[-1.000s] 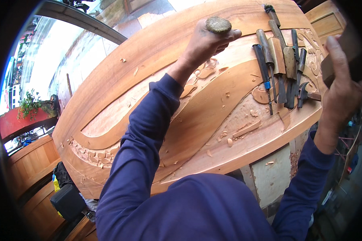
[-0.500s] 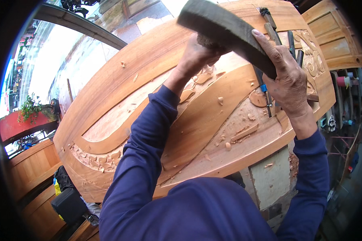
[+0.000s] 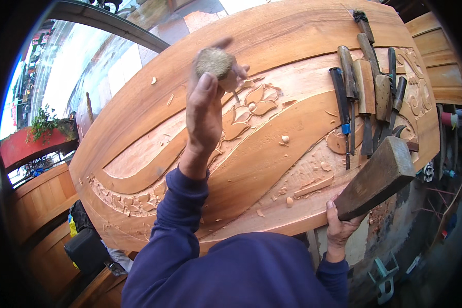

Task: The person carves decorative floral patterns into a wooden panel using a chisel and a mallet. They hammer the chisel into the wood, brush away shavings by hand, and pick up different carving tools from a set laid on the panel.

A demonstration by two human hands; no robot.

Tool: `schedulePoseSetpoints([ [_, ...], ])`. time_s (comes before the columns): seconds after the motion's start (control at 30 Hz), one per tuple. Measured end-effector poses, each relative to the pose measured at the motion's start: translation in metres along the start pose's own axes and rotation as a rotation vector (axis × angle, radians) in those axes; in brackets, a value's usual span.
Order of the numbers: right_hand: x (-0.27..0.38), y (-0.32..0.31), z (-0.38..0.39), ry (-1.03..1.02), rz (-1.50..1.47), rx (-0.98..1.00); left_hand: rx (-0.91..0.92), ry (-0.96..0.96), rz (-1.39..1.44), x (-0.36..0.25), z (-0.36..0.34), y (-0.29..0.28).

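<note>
My left hand (image 3: pixel 203 110) is closed round a chisel (image 3: pixel 214 62). The round, battered butt of its wooden handle points up at me, and a thin bit of its shaft shows below my fingers, near a carved flower (image 3: pixel 256 102). Low on the right, my right hand (image 3: pixel 340 228) grips a heavy dark wooden mallet (image 3: pixel 377 179), its thick squared end tilted up and away. The mallet is apart from the chisel, over the near edge of a large carved wooden panel (image 3: pixel 272 149).
Several carving chisels (image 3: pixel 364 87) lie side by side on the panel's right part. Wood shavings (image 3: pixel 285 139) are scattered over the carving. A black case (image 3: pixel 87 252) stands at lower left, a red planter (image 3: pixel 38 143) at far left, and a pale green plastic object (image 3: pixel 385 280) at lower right.
My right hand has swung the mallet down and to the right, away from the chisel. My left hand has shifted left with the chisel, uncovering the flower and the row of tools.
</note>
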State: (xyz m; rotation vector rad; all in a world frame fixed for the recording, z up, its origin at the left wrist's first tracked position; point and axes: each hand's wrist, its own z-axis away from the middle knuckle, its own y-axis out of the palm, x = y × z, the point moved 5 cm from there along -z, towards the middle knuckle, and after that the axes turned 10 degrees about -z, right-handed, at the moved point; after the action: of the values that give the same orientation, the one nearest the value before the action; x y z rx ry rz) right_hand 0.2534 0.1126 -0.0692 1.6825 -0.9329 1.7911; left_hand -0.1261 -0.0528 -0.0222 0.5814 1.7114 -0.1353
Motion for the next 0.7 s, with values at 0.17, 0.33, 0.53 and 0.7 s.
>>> schedulePoseSetpoints([
  [0.17, -0.006, 0.000, -0.005, 0.015, -0.024, -0.015, -0.024, 0.242, -0.265, 0.004, -0.019, 0.017],
  [0.33, -0.005, 0.001, -0.005, -0.013, -0.001, 0.004, 0.000, 0.083, 0.040, 0.023, -0.044, 0.034],
  [0.53, -0.004, 0.002, -0.010, -0.019, 0.007, -0.012, -0.043, 0.066, 0.192, 0.031, -0.058, 0.074],
  [0.7, -0.003, 0.001, -0.012, 0.009, 0.023, -0.016, -0.087, -0.090, 0.208, 0.054, -0.068, 0.071],
])
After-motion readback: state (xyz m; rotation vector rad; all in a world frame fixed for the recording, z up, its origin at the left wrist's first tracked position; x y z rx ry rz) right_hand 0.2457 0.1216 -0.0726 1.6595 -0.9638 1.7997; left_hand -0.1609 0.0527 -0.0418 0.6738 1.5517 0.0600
